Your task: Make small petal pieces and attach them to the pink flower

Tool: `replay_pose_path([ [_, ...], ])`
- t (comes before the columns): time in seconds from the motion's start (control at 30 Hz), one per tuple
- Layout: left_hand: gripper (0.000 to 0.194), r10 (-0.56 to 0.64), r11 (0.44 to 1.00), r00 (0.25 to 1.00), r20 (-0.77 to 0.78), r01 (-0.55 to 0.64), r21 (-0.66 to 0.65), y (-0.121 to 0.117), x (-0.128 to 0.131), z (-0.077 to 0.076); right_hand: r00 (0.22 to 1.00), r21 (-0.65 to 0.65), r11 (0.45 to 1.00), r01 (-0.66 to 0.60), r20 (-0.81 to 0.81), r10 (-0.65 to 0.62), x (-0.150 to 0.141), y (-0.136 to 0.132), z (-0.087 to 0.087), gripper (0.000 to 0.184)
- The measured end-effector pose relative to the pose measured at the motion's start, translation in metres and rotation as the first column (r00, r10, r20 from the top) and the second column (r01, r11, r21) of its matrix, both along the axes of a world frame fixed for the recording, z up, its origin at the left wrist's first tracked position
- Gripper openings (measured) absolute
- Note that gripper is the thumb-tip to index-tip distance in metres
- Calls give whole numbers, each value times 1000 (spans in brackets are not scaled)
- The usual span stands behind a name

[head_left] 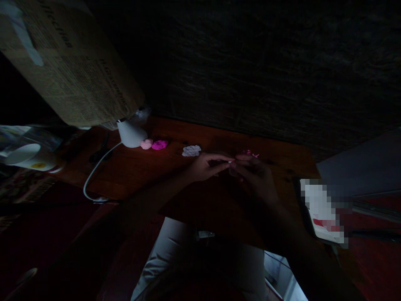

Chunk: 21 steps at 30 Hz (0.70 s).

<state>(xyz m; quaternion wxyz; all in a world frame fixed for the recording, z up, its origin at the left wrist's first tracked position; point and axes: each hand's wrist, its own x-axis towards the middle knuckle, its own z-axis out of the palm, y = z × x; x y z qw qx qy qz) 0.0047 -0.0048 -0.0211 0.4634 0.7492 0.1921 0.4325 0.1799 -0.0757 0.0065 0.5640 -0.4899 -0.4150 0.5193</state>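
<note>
My left hand point(205, 166) reaches in over the wooden table, thumb and forefinger pinched together at a tiny whitish piece point(231, 161). Right against those fingertips is my right hand point(258, 173), its fingers curled in; what they hold is lost in the dark. Just beyond the right hand lie thin bright-pink scraps point(253, 154). A flattened, bumpy white lump point(191, 150) of clay-like stuff rests behind my left wrist. Farther left, a pale pink lump point(146, 144) touches a magenta lump point(160, 145).
A lamp with a white base point(130, 134) and newsprint shade point(84, 71) stands at left, its cord hanging over the table's front edge. A paper cup point(34, 158) lies tilted farther left. On the right edge sits a phone point(322, 211). A dark wall point(250, 83) closes the back.
</note>
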Motion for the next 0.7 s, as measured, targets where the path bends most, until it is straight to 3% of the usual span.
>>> replay_pose_path([
  [0.17,23,-2,1000,1000,-24,2,-4,-2,0,2,999,18,1000,7,39,-8,1,-1,-2,40],
  [0.37,28,-16,999,1000,-14,15,-48,-4,-3,2,1000,39,999,1,-7,0,-2,-1,-1,32],
  [0.7,35,-37,999,999,3,37,-19,-4,-2,-2,999,66,997,49,-10,-48,-6,-5,8,54],
])
